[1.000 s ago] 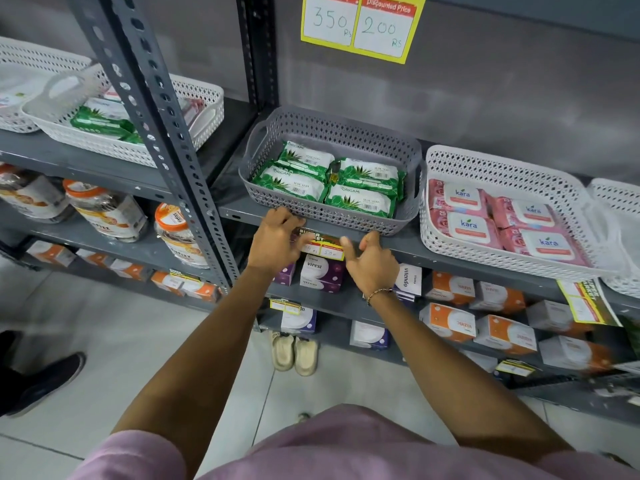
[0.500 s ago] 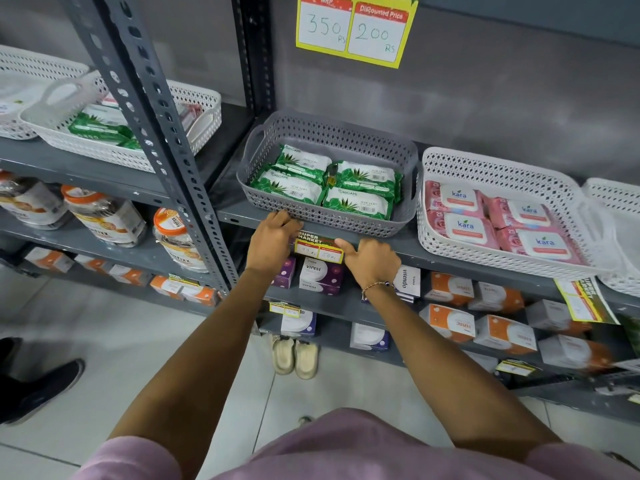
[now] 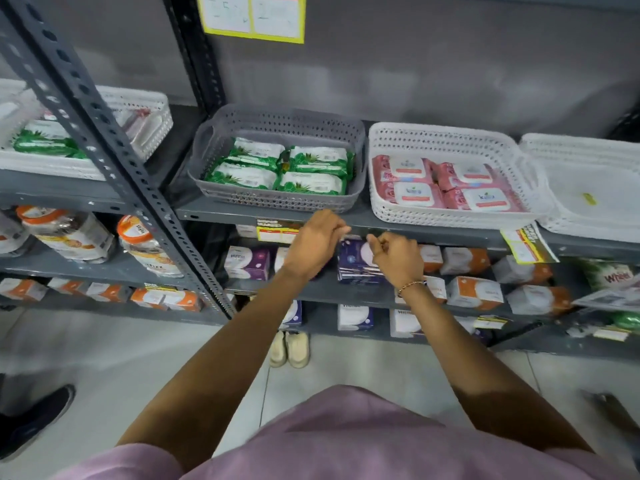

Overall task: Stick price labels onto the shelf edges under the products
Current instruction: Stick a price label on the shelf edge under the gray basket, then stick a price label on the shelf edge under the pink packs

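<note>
Below shelf edge (image 3: 398, 225), left hand (image 3: 317, 242), right hand (image 3: 398, 259) curled, close together.

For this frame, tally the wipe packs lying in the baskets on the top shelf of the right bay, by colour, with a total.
Green-and-white wipe packs in the grey plastic basket: 4
Pink wipe packs with white lids in the white plastic basket: 4
Total: 8

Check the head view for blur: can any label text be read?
Head view: motion blur throughout; the wall price sign is illegible; the price label on the shelf edge is smeared; both hands, left hand and right hand, are soft; wide-angle bending at the edges.
</note>
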